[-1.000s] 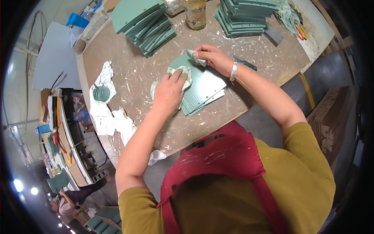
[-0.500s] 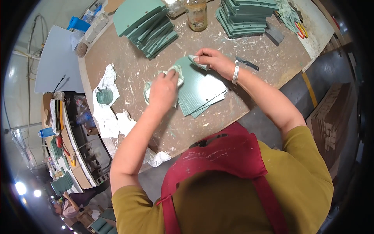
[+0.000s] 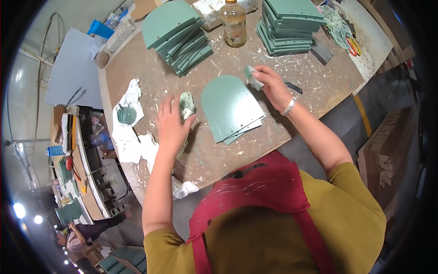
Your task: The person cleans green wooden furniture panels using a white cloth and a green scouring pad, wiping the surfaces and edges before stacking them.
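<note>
On the table in front of me lie a few green panels [image 3: 226, 102], each rounded at the far end and straight at the near end, fanned slightly at the near edge. My left hand [image 3: 172, 124] is left of them with its fingers spread. A crumpled pale green cloth [image 3: 186, 104] lies by its fingers and partly under the hand. My right hand [image 3: 273, 90], right of the panels and lifted off them, pinches a small folded green-and-white cloth or pad [image 3: 252, 77]. A dark cutter-like tool [image 3: 293, 87] lies beside the right hand.
Two stacks of green panels, left [image 3: 175, 29] and right [image 3: 289, 23], flank a glass bottle [image 3: 233, 27] at the back. White cloths [image 3: 125, 139] and a round green container [image 3: 127, 115] lie left. Red-yellow scissors [image 3: 352, 46] and a grey block [image 3: 321, 51] sit far right.
My left hand has moved left off the panels, its fingers now spread beside the cloth. My right hand has moved right, away from the panels, with the small cloth in it.
</note>
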Demonstrator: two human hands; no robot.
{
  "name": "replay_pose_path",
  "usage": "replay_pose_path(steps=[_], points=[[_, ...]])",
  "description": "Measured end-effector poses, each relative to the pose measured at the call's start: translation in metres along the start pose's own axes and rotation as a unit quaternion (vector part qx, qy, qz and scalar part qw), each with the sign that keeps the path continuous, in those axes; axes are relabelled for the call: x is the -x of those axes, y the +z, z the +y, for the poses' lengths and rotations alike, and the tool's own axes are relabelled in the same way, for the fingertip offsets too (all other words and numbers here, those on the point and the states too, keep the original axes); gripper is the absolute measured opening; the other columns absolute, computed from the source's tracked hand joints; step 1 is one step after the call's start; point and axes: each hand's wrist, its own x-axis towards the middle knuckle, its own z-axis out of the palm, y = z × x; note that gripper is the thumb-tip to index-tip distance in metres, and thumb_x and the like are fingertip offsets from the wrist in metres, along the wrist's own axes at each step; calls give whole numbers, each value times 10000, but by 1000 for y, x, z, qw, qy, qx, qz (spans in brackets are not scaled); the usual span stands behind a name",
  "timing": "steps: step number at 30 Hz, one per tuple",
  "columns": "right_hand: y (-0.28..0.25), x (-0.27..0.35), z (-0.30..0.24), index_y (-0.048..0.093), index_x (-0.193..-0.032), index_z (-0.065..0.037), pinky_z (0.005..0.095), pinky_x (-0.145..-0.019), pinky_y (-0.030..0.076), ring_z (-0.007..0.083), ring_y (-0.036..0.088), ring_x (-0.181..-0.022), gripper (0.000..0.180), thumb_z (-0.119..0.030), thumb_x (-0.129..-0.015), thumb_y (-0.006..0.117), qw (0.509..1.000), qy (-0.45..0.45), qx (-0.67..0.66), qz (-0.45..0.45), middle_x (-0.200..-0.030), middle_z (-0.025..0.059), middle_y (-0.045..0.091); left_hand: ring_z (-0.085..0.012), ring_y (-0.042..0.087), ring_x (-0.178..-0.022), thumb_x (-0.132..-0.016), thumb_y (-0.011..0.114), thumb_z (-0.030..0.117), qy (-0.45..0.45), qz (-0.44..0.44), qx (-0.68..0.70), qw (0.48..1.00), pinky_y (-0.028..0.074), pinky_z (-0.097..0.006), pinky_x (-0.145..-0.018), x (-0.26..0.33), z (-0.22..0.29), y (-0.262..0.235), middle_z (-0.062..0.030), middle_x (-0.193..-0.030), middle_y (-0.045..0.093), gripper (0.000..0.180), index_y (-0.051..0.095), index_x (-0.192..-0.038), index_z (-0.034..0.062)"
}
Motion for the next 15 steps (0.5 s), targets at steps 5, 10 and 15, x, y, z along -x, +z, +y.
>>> replay_pose_path(steps=[5,10,15], points=[[2,38,27,566,-1075,-28,250,-811,434,96,559,-879,226,-178,-907,593,997,28,-72,-9,-957,29,601,-197,585,-787,-839,687,317,-265,-284,457,800,485,-331,-745,36,49,-2,-128,-917,604,478,563,-1146,-27],[27,48,37,562,-1063,-20,249,-782,448,100,568,-868,222,-178,-910,594,998,35,-37,-29,-933,26,601,-144,609,-688,-889,661,240,-403,-242,617,631,498,-255,-557,45,44,25,-89,-834,665,376,567,-1122,-40],[13,36,24,553,-1035,-28,341,-798,503,176,592,-861,194,-182,-919,573,984,19,-175,3,-936,60,600,-86,544,-596,-922,592,191,-406,-140,593,682,461,-221,-488,24,9,-20,-44,-752,582,270,527,-1072,-24]])
